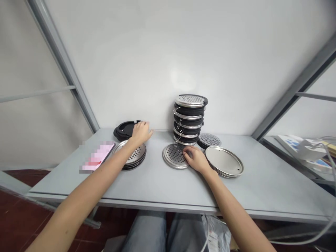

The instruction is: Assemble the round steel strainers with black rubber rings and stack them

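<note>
My left hand (142, 132) is at the right edge of the black plastic rings (124, 130) at the back left; what its fingers touch is hidden. Below that forearm sits a stack of grater discs (138, 154). My right hand (194, 158) rests with bent fingers on the right edge of a perforated metal disc (174, 156) in the middle, near a small wire clip. Behind it rises a tall stack of black and silver assemblies (188, 120) with wire clips hanging from it. To the right lie round metal plates (224, 161) in a pile.
A phone (101, 155) with a pink screen lies at the left of the grey table (157, 189). Dark patterned discs (210, 140) sit behind the metal plates. Metal frame posts flank the table, with papers (296, 148) on a shelf at right.
</note>
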Tool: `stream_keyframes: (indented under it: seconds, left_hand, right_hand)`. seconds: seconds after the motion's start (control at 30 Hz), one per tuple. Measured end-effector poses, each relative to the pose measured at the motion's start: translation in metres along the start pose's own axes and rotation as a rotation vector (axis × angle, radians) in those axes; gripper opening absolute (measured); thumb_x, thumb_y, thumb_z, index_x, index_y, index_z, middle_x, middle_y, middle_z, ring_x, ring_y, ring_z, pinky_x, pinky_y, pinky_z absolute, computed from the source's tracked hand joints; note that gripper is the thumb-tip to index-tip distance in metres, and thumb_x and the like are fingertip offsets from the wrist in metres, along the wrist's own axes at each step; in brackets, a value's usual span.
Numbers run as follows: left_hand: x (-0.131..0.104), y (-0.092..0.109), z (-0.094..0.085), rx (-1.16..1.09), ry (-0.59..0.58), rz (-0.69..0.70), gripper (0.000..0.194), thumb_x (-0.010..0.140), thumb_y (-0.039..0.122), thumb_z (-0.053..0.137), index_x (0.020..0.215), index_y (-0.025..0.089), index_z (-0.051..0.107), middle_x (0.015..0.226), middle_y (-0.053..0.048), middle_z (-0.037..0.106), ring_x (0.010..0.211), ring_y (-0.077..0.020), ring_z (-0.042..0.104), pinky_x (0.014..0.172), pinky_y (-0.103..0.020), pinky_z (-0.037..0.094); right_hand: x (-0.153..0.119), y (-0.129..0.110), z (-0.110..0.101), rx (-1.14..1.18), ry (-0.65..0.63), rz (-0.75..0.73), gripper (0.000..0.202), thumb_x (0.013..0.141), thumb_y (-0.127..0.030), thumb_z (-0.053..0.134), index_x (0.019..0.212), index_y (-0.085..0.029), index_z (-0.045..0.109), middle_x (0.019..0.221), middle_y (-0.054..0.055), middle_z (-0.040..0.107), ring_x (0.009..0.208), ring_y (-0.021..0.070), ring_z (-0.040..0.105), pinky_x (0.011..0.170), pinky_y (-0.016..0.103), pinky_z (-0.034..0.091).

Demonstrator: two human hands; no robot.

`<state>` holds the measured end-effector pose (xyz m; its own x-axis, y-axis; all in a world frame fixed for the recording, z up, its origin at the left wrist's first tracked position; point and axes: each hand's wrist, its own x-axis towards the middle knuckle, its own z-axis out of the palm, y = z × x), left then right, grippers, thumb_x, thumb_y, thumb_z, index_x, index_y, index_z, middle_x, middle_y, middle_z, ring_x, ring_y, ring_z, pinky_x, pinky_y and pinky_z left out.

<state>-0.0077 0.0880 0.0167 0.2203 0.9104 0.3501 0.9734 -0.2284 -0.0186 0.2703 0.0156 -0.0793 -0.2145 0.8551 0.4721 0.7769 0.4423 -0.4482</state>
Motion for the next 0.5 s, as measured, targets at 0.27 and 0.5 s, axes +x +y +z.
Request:
stream_keyframes:
  seconds: [0.27,0.5]
  left_hand:
    - [0.017,-0.014,0.019,0.107,-0.22,-0.089,0.027,0.09,0.028,0.051,0.105,0.01,0.065,0.109,-0.022,0.066,0.103,-0.0326,0.064,0.085,-0.039,0.048]
    - [0.007,-0.002,0.004,0.121,-0.144,0.001,0.03,0.093,0.026,0.044,0.106,0.008,0.064,0.109,-0.021,0.065,0.103,-0.0331,0.064,0.084,-0.04,0.047]
  right_hand:
    - [0.0,0.002,0.001,0.006,-0.004,-0.012,0.016,0.088,-0.027,0.05,0.092,-0.02,0.064,0.097,0.008,0.067,0.092,0.0241,0.06,0.085,0.038,0.047]
    - [0.0,0.003,0.002,0.001,-0.011,-0.006,0.016,0.087,-0.027,0.05,0.093,-0.02,0.063,0.098,0.009,0.066,0.094,0.0244,0.06,0.087,0.038,0.047]
